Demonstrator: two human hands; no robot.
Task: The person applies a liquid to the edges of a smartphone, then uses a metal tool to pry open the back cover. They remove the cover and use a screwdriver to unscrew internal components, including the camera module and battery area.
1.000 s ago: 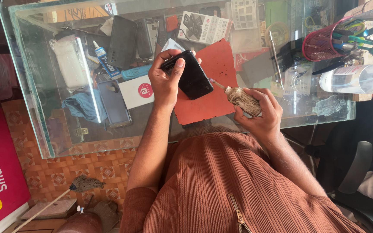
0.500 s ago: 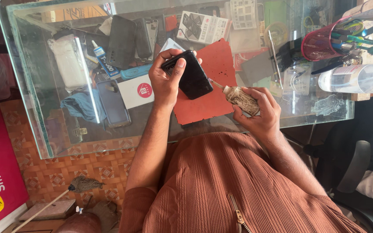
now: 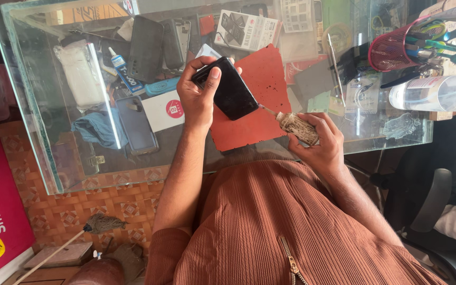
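My left hand (image 3: pixel 199 95) grips a black smartphone (image 3: pixel 229 89) by its upper end, holding it tilted over a red mat (image 3: pixel 259 113) on the glass table (image 3: pixel 54 174). In my right hand (image 3: pixel 320 140) is a small grubby bottle (image 3: pixel 297 126) with a thin nozzle, its tip pointing at the phone's lower right edge. Both hands are over the mat, close together.
On and under the glass lie several phones and phone backs (image 3: pixel 146 47), a glue tube (image 3: pixel 122 71), a blue cloth (image 3: pixel 98 129) and a white card (image 3: pixel 167 111). A red mesh cup of tools (image 3: pixel 397 50) and a clear bottle (image 3: pixel 434 92) stand at right. A small brush (image 3: pixel 98 224) lies on the floor.
The hands have stayed nearly still. The bottle's nozzle remains at the phone's edge; the view has shifted only slightly.
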